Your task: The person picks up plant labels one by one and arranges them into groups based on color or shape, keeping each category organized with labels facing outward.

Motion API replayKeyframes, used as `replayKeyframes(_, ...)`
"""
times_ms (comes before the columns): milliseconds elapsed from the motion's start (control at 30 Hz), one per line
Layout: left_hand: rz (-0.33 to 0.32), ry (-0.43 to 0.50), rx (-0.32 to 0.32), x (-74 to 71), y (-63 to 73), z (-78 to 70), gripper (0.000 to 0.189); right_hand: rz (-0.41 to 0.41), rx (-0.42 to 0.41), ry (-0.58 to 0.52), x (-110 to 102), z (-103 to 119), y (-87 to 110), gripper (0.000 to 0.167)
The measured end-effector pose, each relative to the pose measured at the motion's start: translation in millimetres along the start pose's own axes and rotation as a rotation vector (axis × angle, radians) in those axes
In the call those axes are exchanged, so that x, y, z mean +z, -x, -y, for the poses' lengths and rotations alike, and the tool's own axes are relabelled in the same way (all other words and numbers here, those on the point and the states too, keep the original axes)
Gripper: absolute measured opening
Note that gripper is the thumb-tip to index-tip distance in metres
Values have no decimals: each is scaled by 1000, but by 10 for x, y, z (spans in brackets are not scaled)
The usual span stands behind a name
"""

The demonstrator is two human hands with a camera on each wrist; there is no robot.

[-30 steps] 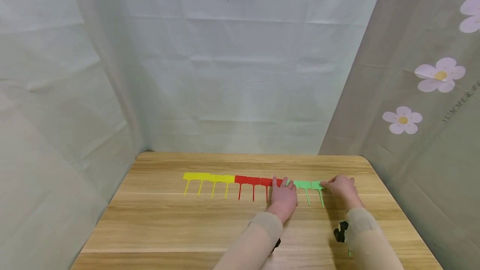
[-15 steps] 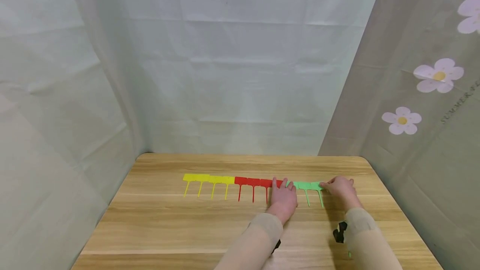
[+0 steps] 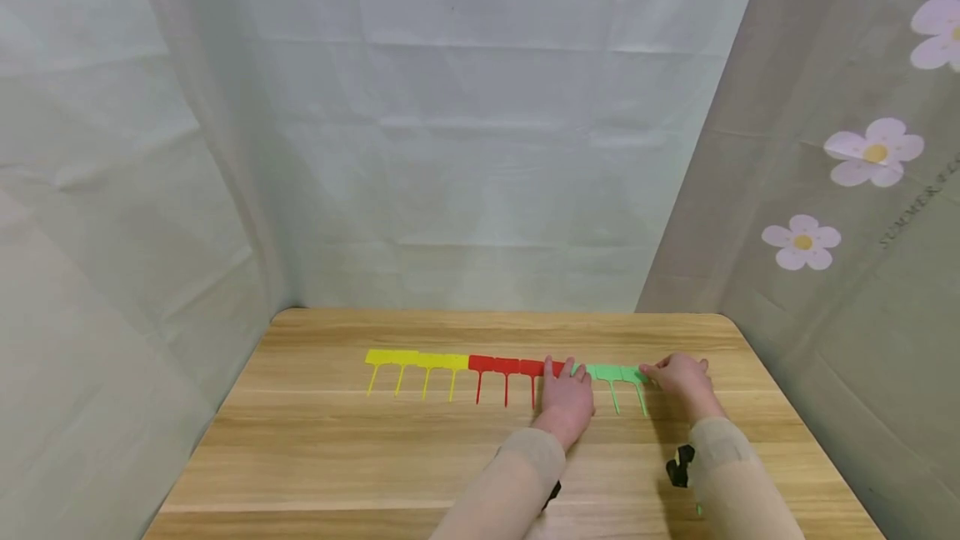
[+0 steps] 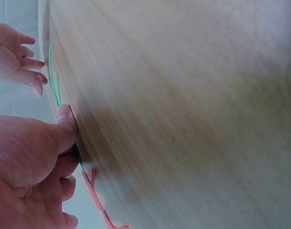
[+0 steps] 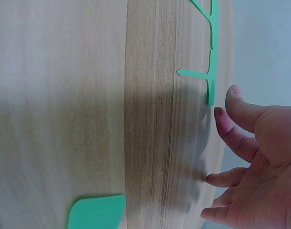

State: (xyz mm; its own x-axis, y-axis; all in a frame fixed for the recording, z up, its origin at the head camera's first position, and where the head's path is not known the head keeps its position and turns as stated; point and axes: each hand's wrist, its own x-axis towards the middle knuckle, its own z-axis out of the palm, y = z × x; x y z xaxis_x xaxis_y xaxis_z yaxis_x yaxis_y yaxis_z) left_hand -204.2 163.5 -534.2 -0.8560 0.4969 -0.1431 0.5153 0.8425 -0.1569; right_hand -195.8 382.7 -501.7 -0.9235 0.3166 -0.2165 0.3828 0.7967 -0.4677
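A row of flat T-shaped plant labels runs across the wooden table: yellow labels [image 3: 392, 357] at the left, red labels [image 3: 506, 365] in the middle, green labels [image 3: 609, 372] at the right. My left hand [image 3: 567, 401] rests with spread fingers over the join of red and green, hiding parts of both. At the row's right end is my right hand [image 3: 682, 377], its thumb and forefinger right at the last green label's edge. In the right wrist view those fingertips sit beside the label end [image 5: 211, 95] without closing round it, the other fingers loosely spread.
Another green label [image 5: 96, 213] lies apart on the table, nearer the person; the right forearm mostly covers it in the head view. Pale cloth [image 3: 480, 148] hangs behind the table [image 3: 337, 457], and a flower-printed curtain [image 3: 870, 215] stands along the right side.
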Motion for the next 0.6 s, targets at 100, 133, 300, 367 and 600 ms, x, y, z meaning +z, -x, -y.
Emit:
replayKeyframes(100,-1,6,-2,15,-14,-6,64,0,1,-2,-6,2,15,50)
replayKeyframes(133,1,4,-2,19,-17,-7,64,0,1,-5,-6,5,20,51)
replayKeyframes(300,-3,6,-3,28,-23,-8,64,-1,-11,1,-18,6,26,51)
replayKeyframes(367,-5,7,-3,31,-26,-9,64,-2,-12,-1,-20,6,22,49)
replayKeyframes(600,-6,-2,-2,45,-39,-12,64,-6,-39,-18,-31,-31,27,44)
